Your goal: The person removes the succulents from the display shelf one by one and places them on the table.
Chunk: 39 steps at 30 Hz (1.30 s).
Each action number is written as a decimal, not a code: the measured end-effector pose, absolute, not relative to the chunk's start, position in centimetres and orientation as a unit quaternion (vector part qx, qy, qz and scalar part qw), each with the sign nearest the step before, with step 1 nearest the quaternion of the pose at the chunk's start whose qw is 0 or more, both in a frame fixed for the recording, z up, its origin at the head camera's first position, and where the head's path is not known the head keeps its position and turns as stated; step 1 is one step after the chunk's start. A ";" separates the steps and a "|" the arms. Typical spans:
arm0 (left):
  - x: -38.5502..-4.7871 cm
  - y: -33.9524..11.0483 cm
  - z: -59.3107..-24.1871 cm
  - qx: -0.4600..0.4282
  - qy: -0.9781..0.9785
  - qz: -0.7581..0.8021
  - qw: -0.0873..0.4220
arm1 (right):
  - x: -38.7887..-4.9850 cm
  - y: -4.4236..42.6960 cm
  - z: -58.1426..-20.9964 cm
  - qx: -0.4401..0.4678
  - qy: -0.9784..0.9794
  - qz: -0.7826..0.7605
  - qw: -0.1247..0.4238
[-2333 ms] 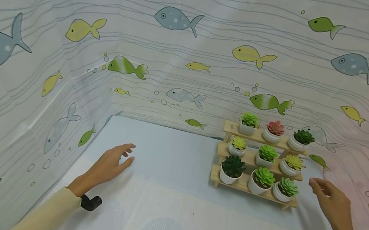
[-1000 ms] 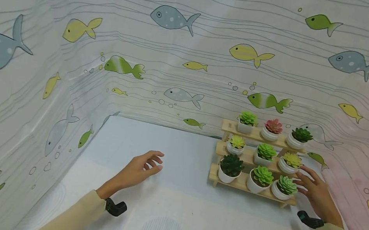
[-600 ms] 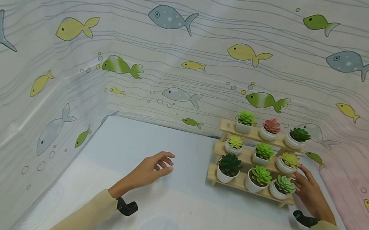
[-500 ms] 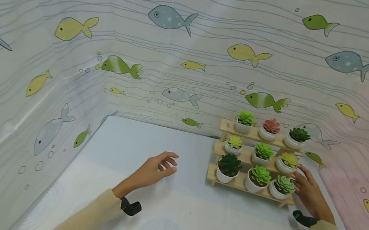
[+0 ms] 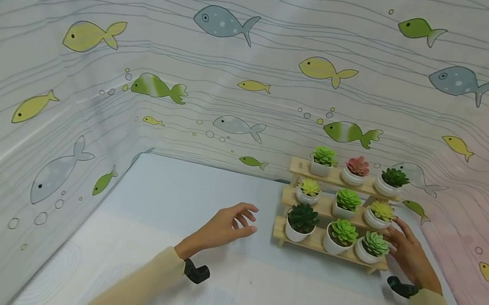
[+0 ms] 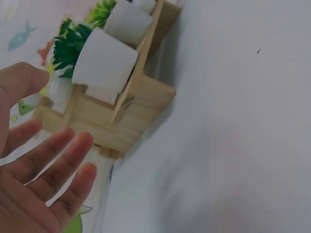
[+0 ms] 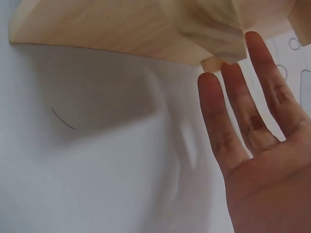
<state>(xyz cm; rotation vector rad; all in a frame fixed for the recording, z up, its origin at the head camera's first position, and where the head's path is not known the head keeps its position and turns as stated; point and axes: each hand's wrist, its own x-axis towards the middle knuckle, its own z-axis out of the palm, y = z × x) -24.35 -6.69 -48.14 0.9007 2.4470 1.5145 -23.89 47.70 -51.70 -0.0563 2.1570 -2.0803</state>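
A three-tier wooden stand (image 5: 320, 244) holds several potted succulents, among them a dark green one (image 5: 302, 222) at the lower left and a red one (image 5: 357, 169) on top. My right hand (image 5: 409, 253) is at the stand's right side, fingers extended; in the right wrist view the fingers of the hand (image 7: 265, 145) reach the wooden side (image 7: 112, 24), and its thumb is out of sight. Left of the stand, my left hand (image 5: 226, 225) is held apart from it with relaxed fingers and nothing in them. The left wrist view shows that hand (image 6: 39, 174) facing the stand's end (image 6: 141, 109).
A pale table (image 5: 174, 184) carries the stand near its back right. Behind and at both sides hangs a white sheet (image 5: 182, 60) printed with fish and wavy lines. Black wrist cameras sit on the left wrist (image 5: 197, 272) and the right wrist (image 5: 401, 287).
My left hand has moved right, closer to the stand. My right hand came in from the right to the stand's side and has stayed there. The head view has shifted slightly.
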 end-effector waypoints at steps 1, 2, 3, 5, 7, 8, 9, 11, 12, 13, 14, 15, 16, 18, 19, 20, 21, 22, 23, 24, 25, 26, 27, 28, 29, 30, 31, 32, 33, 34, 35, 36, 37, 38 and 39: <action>-24.4 -6.4 -48.3 0.300 0.810 0.501 0.063 | -23.9 47.8 -51.6 -0.020 0.723 -0.686 0.075; -24.5 -6.2 -48.4 0.303 0.808 0.501 0.064 | -23.9 47.8 -51.6 -0.019 0.729 -0.680 0.076; -24.5 -5.9 -48.5 0.304 0.807 0.501 0.066 | -23.9 47.8 -51.5 -0.019 0.731 -0.678 0.079; -24.6 -5.3 -48.6 0.308 0.805 0.502 0.069 | -24.0 47.9 -51.5 -0.017 0.732 -0.676 0.084; -24.7 -4.7 -48.7 0.310 0.804 0.502 0.070 | -24.0 47.8 -51.4 -0.011 0.730 -0.678 0.088; -24.7 -4.4 -48.8 0.311 0.803 0.503 0.070 | -24.1 47.8 -51.3 -0.011 0.728 -0.680 0.087; -24.8 -4.1 -48.8 0.311 0.802 0.505 0.069 | -24.2 47.8 -51.3 -0.010 0.727 -0.681 0.087; -24.9 -3.6 -48.8 0.312 0.802 0.505 0.068 | -24.2 47.6 -51.3 -0.012 0.723 -0.686 0.080; -24.9 -3.4 -48.8 0.313 0.801 0.506 0.067 | -24.2 47.5 -51.4 -0.013 0.719 -0.690 0.078; -24.9 -3.2 -48.8 0.314 0.800 0.506 0.066 | -24.2 47.5 -51.4 -0.016 0.717 -0.693 0.076; -25.0 -3.0 -48.9 0.315 0.799 0.507 0.066 | -24.3 47.4 -51.4 -0.017 0.713 -0.697 0.073; -25.0 -2.8 -48.9 0.317 0.798 0.508 0.066 | -24.3 47.4 -51.5 -0.018 0.710 -0.701 0.072; -25.0 -2.6 -48.9 0.318 0.797 0.509 0.066 | -24.2 47.4 -51.5 -0.017 0.705 -0.706 0.070; -25.1 -2.2 -49.0 0.321 0.796 0.509 0.065 | -24.2 47.4 -51.6 -0.012 0.698 -0.712 0.075; -25.1 -2.0 -49.1 0.321 0.796 0.509 0.065 | -24.1 47.4 -51.7 -0.009 0.696 -0.714 0.078; -25.1 -1.8 -49.1 0.322 0.796 0.508 0.065 | -24.1 47.4 -51.8 -0.005 0.694 -0.716 0.080; -25.1 -1.6 -49.2 0.322 0.796 0.508 0.064 | -24.2 47.4 -51.8 -0.003 0.692 -0.717 0.082; -25.1 -1.5 -49.3 0.324 0.795 0.508 0.063 | -24.2 47.3 -51.9 0.000 0.689 -0.720 0.083; -25.2 -1.3 -49.4 0.325 0.794 0.510 0.062 | -24.2 47.3 -52.0 0.000 0.687 -0.721 0.084; -25.2 -1.2 -49.5 0.327 0.793 0.510 0.060 | -24.2 47.2 -52.0 0.000 0.684 -0.724 0.084; -25.2 -1.0 -49.6 0.329 0.791 0.512 0.060 | -24.3 47.2 -52.0 0.000 0.681 -0.728 0.083; -25.2 -0.8 -49.6 0.330 0.790 0.514 0.060 | -24.3 47.2 -52.1 -0.001 0.677 -0.731 0.082; -25.2 -0.7 -49.7 0.331 0.788 0.516 0.058 | -24.3 47.2 -52.1 -0.003 0.674 -0.734 0.081; -25.1 -0.5 -49.7 0.332 0.786 0.518 0.057 | -24.3 47.2 -52.1 -0.004 0.672 -0.736 0.080; -25.1 -0.3 -49.7 0.331 0.786 0.519 0.057 | -24.3 47.2 -52.2 -0.006 0.671 -0.737 0.080; -25.1 -0.2 -49.7 0.330 0.786 0.520 0.056 | -24.2 47.2 -52.2 -0.008 0.671 -0.737 0.081; -25.1 0.0 -49.7 0.329 0.785 0.522 0.056 | -24.2 47.2 -52.2 -0.010 0.671 -0.737 0.081; -25.1 0.1 -49.7 0.327 0.786 0.522 0.055 | -24.1 47.2 -52.2 -0.011 0.671 -0.737 0.081; -25.1 0.3 -49.7 0.326 0.787 0.521 0.054 | -24.1 47.1 -52.2 -0.012 0.671 -0.737 0.081; -25.1 0.5 -49.6 0.325 0.787 0.522 0.053 | -24.0 47.1 -52.2 -0.011 0.670 -0.738 0.081; -25.1 0.6 -49.6 0.325 0.787 0.522 0.051 | -24.0 47.1 -52.2 -0.011 0.670 -0.738 0.080; -25.1 0.8 -49.5 0.324 0.788 0.521 0.049 | -24.0 47.1 -52.2 -0.009 0.670 -0.738 0.081; -25.1 0.9 -49.5 0.324 0.788 0.521 0.048 | -24.0 47.0 -52.1 -0.008 0.671 -0.737 0.080; -25.1 1.1 -49.4 0.323 0.789 0.521 0.047 | -24.0 47.0 -52.1 -0.007 0.675 -0.734 0.081; -25.1 1.2 -49.4 0.322 0.788 0.522 0.045 | -24.0 47.0 -52.1 -0.006 0.678 -0.731 0.082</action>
